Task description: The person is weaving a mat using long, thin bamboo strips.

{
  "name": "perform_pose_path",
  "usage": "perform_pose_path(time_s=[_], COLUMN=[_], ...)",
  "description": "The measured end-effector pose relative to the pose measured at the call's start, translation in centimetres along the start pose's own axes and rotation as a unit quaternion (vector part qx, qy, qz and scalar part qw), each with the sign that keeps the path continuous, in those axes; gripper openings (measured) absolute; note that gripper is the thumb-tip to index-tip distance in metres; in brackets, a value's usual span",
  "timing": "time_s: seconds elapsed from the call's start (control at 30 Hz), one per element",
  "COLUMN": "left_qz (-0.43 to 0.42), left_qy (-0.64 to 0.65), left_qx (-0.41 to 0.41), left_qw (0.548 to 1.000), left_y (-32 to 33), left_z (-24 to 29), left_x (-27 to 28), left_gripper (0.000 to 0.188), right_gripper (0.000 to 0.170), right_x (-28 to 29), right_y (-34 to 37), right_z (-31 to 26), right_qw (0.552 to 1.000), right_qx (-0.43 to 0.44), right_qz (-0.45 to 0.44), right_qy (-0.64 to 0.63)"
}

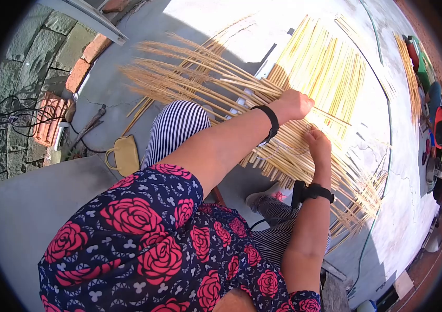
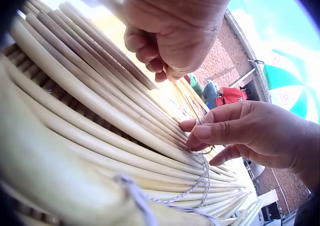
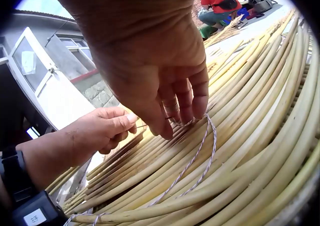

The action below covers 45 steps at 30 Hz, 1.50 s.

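Note:
Pale reed stalks [image 1: 283,140] lie side by side in a layer, crossing another layer of stalks. My left hand [image 1: 296,105] [image 2: 175,31] [image 3: 102,131] is above them with its fingers curled, pinching a thin dark needle-like strand. Close by, my right hand [image 1: 320,147] [image 2: 250,133] [image 3: 160,71] pinches the same strand between thumb and forefinger, its fingertips close to the stalks. A white-and-purple twisted cord [image 2: 187,192] [image 3: 200,156] loops over the stalks beside the right fingers. Whether the strand joins the cord, I cannot tell.
Feathery stalk ends [image 1: 148,75] spread to the left, and upright-laid sunlit stalks [image 1: 330,67] lie beyond the hands. A yellow bag [image 1: 126,156] sits at left by a stone wall [image 1: 28,62]. A green hose [image 1: 389,156] and a person in red [image 3: 217,1] are farther off.

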<state>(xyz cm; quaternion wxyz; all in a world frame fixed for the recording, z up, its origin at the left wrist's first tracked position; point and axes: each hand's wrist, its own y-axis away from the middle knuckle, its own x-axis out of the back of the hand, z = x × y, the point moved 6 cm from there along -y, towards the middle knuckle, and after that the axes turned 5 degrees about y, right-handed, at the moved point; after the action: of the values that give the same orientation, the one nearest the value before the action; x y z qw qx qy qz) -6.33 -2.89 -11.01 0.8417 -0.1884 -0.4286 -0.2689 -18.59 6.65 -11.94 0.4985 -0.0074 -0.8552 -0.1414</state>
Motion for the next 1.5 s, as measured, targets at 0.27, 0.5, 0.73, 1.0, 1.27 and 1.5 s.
perform_pose_path(time_s=[0.27,0.5,0.73,1.0,1.27,1.5], left_qz=[-0.168,-0.171,-0.164,-0.117,-0.112,-0.122], left_qy=[-0.036,0.023,0.039,0.062,0.098,0.101], left_qx=[-0.093,-0.105,-0.113,-0.155,-0.139,-0.139], left_qw=[0.981,0.979,0.979,0.979,0.979,0.977], left_y=[-3.4,-4.4,-5.7,-5.8,-5.0,-4.8], left_z=[4.3,4.5,4.3,5.7,6.7,7.4], left_x=[0.3,-0.8,-3.4,-2.8,-1.6,-2.3], left_gripper=[0.025,0.021,0.015,0.018,0.02,0.018], right_gripper=[0.021,0.015,0.02,0.011,0.014,0.009], right_x=[1.0,1.2,5.0,8.0,3.5,2.9], right_y=[0.5,0.6,1.6,2.0,-0.2,-1.1], right_z=[-1.1,0.0,2.5,8.3,10.5,11.6], right_qw=[0.999,0.999,0.978,0.822,0.626,0.556], right_qx=[-0.034,0.007,-0.13,-0.319,-0.32,-0.326], right_qz=[-0.027,-0.009,-0.007,0.097,0.185,0.193], right_qy=[0.029,-0.04,-0.163,-0.461,-0.686,-0.74])
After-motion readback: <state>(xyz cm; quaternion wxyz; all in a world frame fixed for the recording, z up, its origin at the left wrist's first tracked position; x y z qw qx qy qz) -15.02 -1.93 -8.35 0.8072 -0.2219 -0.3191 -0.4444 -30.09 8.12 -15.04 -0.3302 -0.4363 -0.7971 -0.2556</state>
